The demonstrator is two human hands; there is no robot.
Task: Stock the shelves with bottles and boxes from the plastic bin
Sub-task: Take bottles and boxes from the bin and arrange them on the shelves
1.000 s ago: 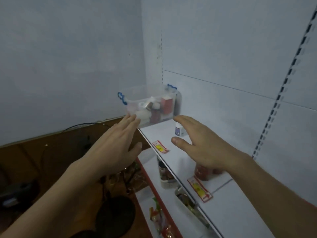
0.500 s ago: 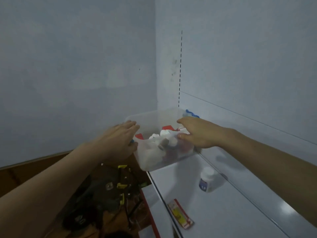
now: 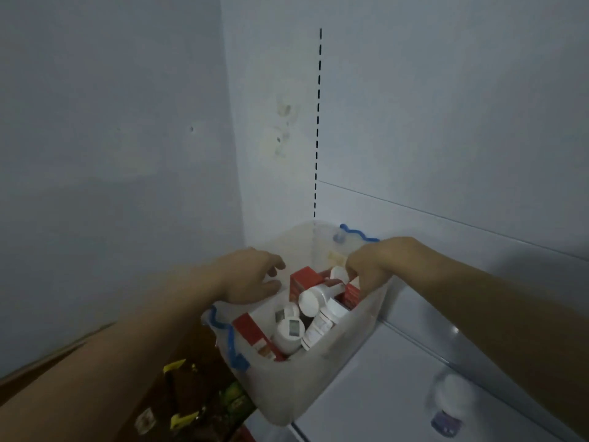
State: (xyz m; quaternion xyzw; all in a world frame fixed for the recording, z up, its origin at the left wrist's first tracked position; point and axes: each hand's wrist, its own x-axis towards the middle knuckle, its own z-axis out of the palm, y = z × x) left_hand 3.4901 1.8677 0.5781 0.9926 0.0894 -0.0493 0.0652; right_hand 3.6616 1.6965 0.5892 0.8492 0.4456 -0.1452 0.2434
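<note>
Nearest you, lower right: a small white bottle (image 3: 451, 400) with a bluish label stands on the white shelf (image 3: 376, 397), blurred, well apart from the bin. Lower left, below shelf level: dark clutter with yellow and green packets (image 3: 191, 406), too dim to identify. The clear plastic bin (image 3: 296, 387) sits at the left end of the shelf, its near corner overhanging the shelf edge; a blue handle (image 3: 228, 341) shows on the near-left side, a second blue handle (image 3: 358, 233) on the far-right side. Contents: white bottles (image 3: 288, 333) lying jumbled in the middle, a red box (image 3: 255, 334) leaning at the near left, another red box (image 3: 304, 280) further back, more red partly hidden at the right. Your left hand (image 3: 251, 279) is at the bin's left rim, fingers loosely curled over the edge and into the opening; the grip looks relaxed and holds nothing that can be seen, though whether the fingertips touch the rim is unclear. Your right hand (image 3: 371, 266) is on the right rim, fingers curled down over the wall with the tips inside, so this grip clasps the bin's edge. Behind the bin: the pale back panel (image 3: 446, 122) of the shelving with a vertical slotted strip (image 3: 318, 122), and the plain wall (image 3: 111, 122) to the left.
</note>
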